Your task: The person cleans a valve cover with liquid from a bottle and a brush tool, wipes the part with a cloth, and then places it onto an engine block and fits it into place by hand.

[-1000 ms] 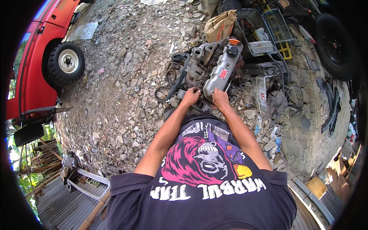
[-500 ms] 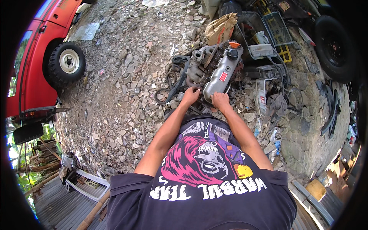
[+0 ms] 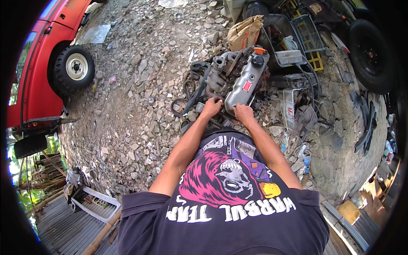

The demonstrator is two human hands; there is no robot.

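A silver valve cover with an orange cap sits on an engine lying on the rubble in front of me. My right hand is closed at its near end, fingertips against the rim. To the left of the cover, my left hand is closed, fingers pinched together beside the rusty lower pipe of the intake manifold. Whatever lies between those fingers is too small to make out. The engine's underside and near side are partly hidden by my hands.
Black belts and hoses lie left of the engine. A brown paper sack stands behind it. On the right are a white plastic basket, crates and a wheel. A red vehicle stands at far left.
The near end of the valve cover has shifted very slightly toward me and left, with my right hand moving along. My left hand stays nearly in place.
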